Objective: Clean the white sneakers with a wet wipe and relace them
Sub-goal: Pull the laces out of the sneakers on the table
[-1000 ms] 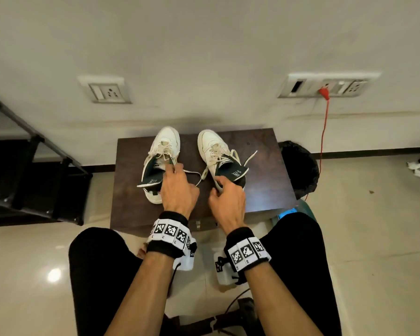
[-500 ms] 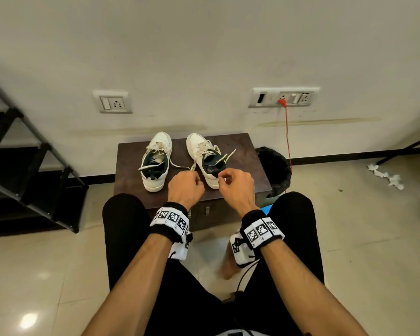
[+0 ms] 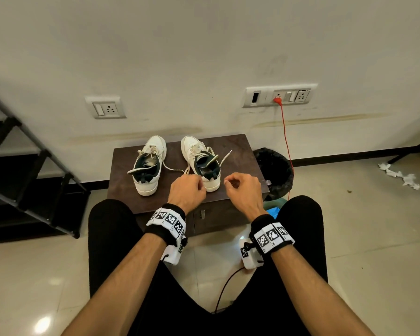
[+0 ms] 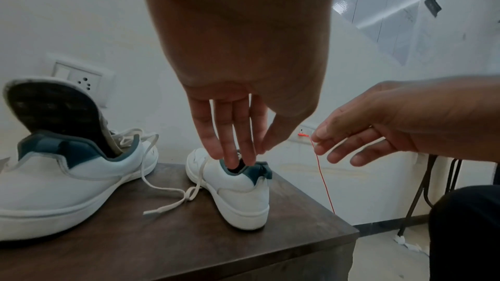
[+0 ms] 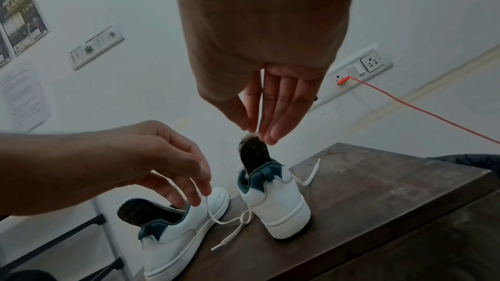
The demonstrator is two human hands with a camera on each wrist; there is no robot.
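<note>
Right now I have two white sneakers on the dark wooden surface [image 3: 238, 151], toes to the wall: the left sneaker [image 3: 148, 166] and the right sneaker [image 3: 202, 166], each with its insole pulled up out of the heel. Two laces trail loose between them and cross on the wood [image 4: 186, 194]. My left hand [image 3: 187, 190] hangs over the right sneaker's heel, fingers [image 4: 230, 136] straight and close together, holding nothing I can see. My right hand [image 3: 244, 187] sits just beside it, fingers [image 5: 270, 104] loosely together around a thin pale strand; whether it's truly pinched I cannot tell. I see no wipe. To relace well, I'd judge I should untangle the crossed laces first, then feed each tip through its eyelets evenly, one sneaker at a time.
</note>
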